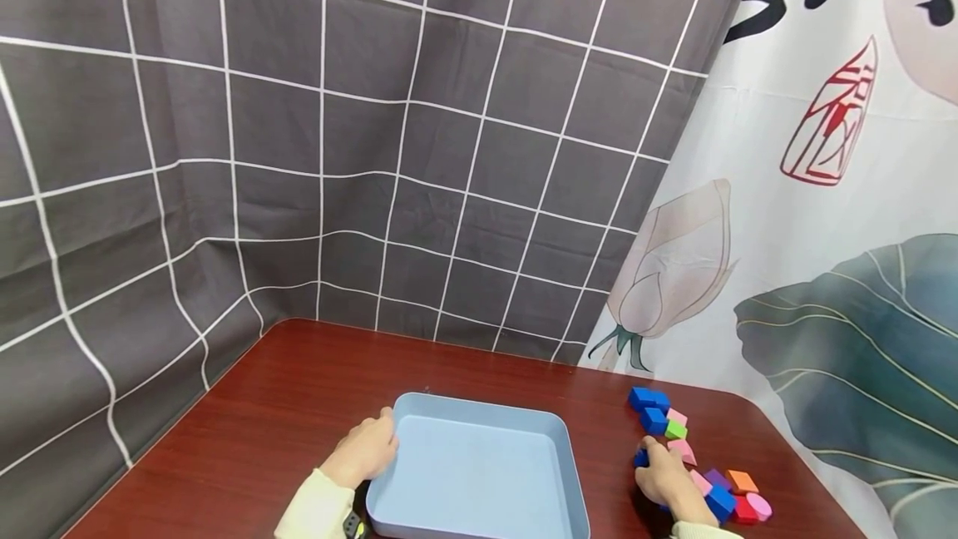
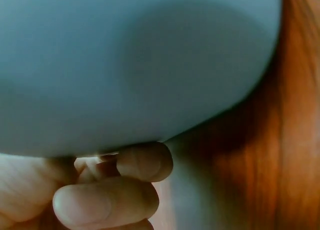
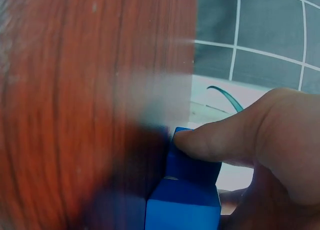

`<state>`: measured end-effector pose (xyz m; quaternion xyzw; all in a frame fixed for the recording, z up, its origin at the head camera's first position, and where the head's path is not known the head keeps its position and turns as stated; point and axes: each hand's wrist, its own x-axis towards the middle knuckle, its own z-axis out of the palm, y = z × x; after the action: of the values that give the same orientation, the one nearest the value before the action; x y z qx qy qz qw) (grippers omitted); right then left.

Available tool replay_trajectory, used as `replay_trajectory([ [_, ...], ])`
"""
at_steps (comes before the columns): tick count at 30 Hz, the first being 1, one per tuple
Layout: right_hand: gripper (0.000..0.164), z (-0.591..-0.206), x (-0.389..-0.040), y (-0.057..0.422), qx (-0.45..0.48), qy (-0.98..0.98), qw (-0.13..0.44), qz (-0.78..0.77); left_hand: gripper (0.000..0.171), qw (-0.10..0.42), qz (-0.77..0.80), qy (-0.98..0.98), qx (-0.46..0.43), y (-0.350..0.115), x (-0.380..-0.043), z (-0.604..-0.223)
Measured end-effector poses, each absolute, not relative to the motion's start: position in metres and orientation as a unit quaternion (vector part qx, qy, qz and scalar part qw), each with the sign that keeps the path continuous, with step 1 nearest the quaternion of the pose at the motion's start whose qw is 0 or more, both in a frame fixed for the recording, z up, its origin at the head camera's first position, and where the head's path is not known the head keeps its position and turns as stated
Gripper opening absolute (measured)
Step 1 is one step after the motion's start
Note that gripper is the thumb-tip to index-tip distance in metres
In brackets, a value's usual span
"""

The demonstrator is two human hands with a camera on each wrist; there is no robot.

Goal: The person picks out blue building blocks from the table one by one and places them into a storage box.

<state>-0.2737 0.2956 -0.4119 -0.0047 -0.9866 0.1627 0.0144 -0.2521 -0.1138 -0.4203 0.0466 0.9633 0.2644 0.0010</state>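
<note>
A light-blue shallow tray lies on the table, its inside bare. My left hand grips the tray's left rim; in the left wrist view its curled fingers meet the tray's wall. To the right of the tray, my right hand reaches down among coloured blocks. Its thumb presses on a blue block in the right wrist view, and the fingers behind are partly hidden. A second blue block sits right against that one.
Behind my right hand stand several blue blocks, a green block and pink ones. Nearer lie an orange block, a red block and a pink round piece. Curtains hang along the back of the reddish-brown table.
</note>
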Motion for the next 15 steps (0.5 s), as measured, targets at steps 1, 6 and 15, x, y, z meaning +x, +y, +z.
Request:
replay_trajectory([
  [1,0.032,-0.413,-0.275,0.296,-0.008,-0.986,0.013,0.166,0.044,0.002,0.263,0.964,0.045,-0.114,-0.252,-0.420],
  [6,0.037,-0.419,-0.285,0.298,-0.056,-0.980,-0.023,0.187,0.045,0.014,0.267,0.963,0.041,-0.114,-0.253,-0.422],
  [15,0.039,-0.408,-0.280,0.293,-0.036,-0.978,-0.003,0.204,0.044,0.016,0.268,0.963,0.038,-0.113,-0.253,-0.421],
])
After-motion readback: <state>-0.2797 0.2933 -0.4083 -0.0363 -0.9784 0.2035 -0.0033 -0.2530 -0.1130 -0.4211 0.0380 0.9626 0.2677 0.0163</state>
